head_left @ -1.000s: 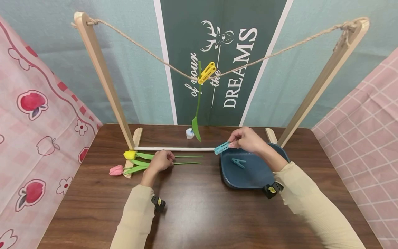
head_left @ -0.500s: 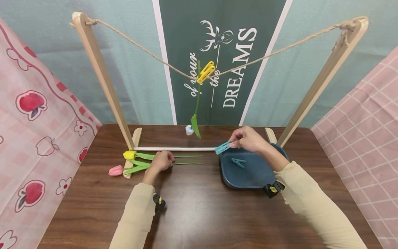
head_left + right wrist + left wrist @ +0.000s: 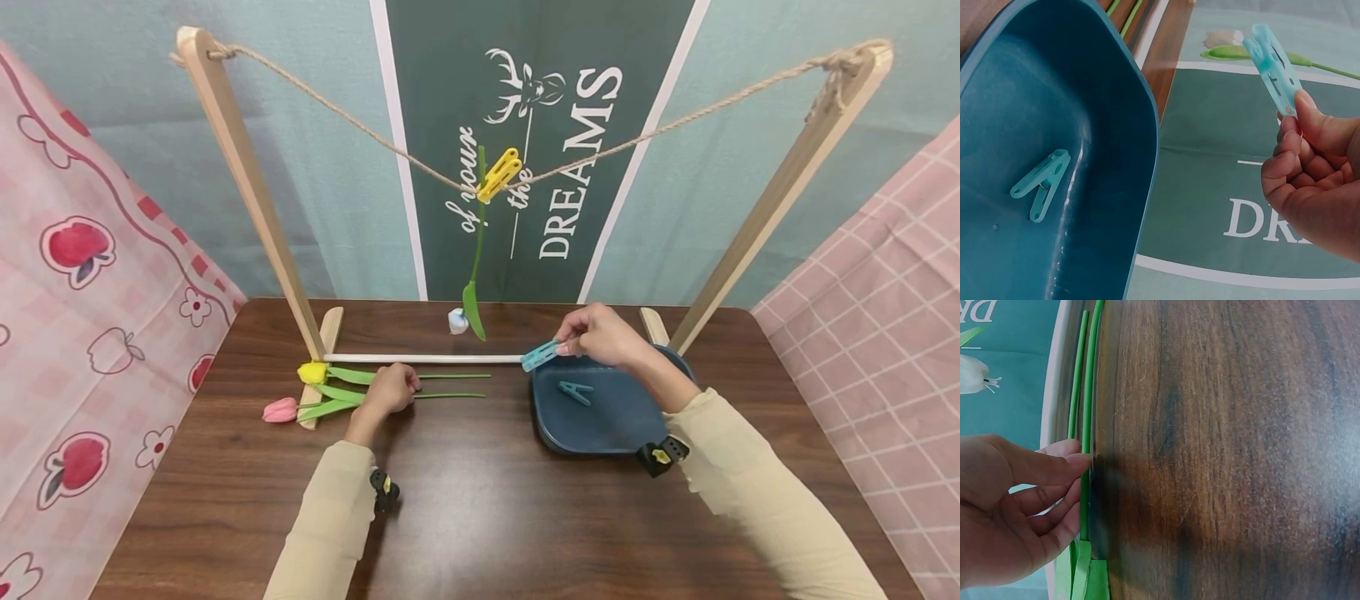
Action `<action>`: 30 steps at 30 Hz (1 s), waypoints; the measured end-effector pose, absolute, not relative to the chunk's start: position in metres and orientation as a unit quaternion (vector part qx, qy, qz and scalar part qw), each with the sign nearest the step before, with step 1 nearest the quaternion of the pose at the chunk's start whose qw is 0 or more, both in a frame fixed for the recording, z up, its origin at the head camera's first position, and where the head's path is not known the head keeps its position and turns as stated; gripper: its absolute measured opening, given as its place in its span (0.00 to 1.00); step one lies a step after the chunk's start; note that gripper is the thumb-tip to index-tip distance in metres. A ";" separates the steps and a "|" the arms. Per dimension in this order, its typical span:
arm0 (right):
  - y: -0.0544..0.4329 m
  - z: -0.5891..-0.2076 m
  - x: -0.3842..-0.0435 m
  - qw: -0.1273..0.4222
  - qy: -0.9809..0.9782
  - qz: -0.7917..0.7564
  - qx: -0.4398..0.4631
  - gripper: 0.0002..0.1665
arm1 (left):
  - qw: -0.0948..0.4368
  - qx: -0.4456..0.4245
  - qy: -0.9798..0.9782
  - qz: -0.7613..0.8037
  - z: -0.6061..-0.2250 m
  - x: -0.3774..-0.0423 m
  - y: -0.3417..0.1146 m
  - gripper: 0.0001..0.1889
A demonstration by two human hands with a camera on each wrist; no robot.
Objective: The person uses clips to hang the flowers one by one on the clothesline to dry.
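On the table's left lie a pink tulip (image 3: 281, 410) and a yellow tulip (image 3: 312, 372), stems pointing right. My left hand (image 3: 392, 388) is over them, thumb and fingertips pinching the nearer green stem (image 3: 1085, 506), which appears to be the pink tulip's. Above the blue basin (image 3: 600, 429), my right hand (image 3: 600, 335) pinches a light-blue clothespin (image 3: 1274, 70) by its handle end. Another teal clothespin (image 3: 1042, 182) lies inside the basin. From the sagging rope (image 3: 337, 112) hangs a white tulip (image 3: 458, 321), head down, clipped by a yellow clothespin (image 3: 499, 175).
Two wooden posts, left (image 3: 247, 192) and right (image 3: 780, 196), hold the rope. A white rod (image 3: 431, 359) runs low between their feet. Patterned cloths (image 3: 71, 333) surround the dark wooden table (image 3: 480, 517) at the sides and back.
The light-blue clothespin in my right hand has shifted very slightly right. My left hand stays at the stem with hardly any movement.
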State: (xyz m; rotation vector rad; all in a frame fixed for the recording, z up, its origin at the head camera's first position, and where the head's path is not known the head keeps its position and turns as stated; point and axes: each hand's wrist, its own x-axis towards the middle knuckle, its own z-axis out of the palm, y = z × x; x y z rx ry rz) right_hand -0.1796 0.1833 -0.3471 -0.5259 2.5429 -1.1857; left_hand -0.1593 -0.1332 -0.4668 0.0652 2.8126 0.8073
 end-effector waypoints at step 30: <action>0.187 -0.346 -0.179 0.140 0.883 -0.408 -0.184 0.02 | 0.088 0.044 0.949 0.301 -0.459 -0.158 -0.140 0.10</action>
